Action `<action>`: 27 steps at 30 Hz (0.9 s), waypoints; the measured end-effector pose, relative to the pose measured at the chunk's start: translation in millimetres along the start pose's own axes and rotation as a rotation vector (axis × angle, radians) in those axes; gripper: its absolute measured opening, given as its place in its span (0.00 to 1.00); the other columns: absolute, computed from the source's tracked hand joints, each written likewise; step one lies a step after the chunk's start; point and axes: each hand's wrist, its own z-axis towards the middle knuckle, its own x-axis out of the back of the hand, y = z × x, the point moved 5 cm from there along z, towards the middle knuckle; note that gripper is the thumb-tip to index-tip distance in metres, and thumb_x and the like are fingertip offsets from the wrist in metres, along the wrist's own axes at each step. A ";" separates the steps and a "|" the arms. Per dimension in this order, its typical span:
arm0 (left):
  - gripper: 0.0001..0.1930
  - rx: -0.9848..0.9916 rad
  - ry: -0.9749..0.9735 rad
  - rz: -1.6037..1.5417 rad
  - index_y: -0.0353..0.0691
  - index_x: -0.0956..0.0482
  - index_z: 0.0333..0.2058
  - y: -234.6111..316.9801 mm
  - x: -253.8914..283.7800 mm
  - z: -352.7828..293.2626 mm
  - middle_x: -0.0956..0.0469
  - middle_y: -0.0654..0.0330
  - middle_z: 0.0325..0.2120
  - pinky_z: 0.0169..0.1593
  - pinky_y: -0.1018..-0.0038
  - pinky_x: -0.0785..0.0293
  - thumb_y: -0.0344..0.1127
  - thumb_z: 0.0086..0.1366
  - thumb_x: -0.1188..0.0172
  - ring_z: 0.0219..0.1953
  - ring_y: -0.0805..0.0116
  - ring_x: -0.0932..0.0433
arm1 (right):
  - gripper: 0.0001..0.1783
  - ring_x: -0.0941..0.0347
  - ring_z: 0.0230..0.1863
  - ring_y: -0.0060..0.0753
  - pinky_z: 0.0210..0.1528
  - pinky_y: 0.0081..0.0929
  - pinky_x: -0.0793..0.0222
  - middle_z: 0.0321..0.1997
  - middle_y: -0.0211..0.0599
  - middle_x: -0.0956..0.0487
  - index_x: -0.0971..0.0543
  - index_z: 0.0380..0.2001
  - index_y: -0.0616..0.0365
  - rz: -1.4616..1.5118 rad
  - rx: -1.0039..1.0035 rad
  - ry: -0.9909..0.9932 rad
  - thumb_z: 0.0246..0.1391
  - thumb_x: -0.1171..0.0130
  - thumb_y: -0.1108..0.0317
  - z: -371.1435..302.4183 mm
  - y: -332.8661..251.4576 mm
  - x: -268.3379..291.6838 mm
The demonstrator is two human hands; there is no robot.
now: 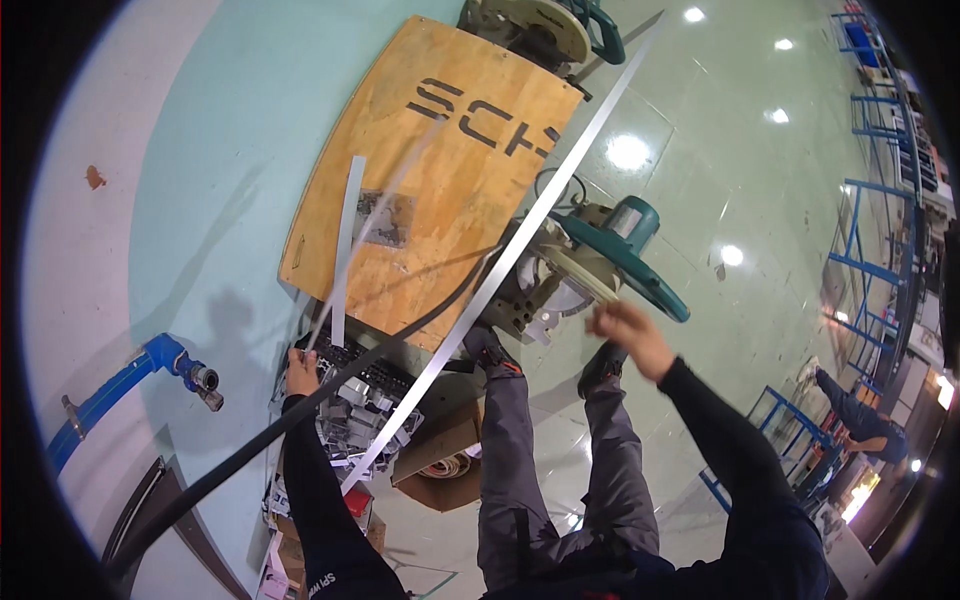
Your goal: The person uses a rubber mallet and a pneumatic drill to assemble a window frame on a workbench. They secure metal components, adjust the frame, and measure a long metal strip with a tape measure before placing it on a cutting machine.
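Observation:
My left hand (302, 372) is at the near left corner of the wooden board, fingers closed on the lower end of a thin metal strip (375, 218). That strip slants up over the board and is blurred. My right hand (632, 335) hovers just beside the green-handled mitre saw (590, 262), its fingers smeared by motion. Across the saw's near side runs a long silver metal bar (500, 268), reaching from the far floor down toward my left arm. Another short flat strip (348, 240) lies along the board's left edge.
The wooden board (440, 190) carries a small clear bag (386, 219) of parts. Below it sits a heap of metal offcuts (372, 415) beside an open cardboard box (440, 475). A black hose (300, 408) crosses the left side. A second saw (540, 28) stands beyond; a person (870, 430) is far right.

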 end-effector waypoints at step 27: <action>0.23 -0.597 0.309 0.146 0.40 0.23 0.35 17.3 44.3 -340.3 0.23 0.49 0.20 0.28 0.53 0.28 0.55 0.72 0.55 0.22 0.46 0.25 | 0.43 0.27 0.55 0.39 0.53 0.37 0.31 0.55 0.45 0.23 0.33 0.62 0.60 0.427 0.330 -0.139 0.61 0.59 0.31 -89.4 -144.7 -70.8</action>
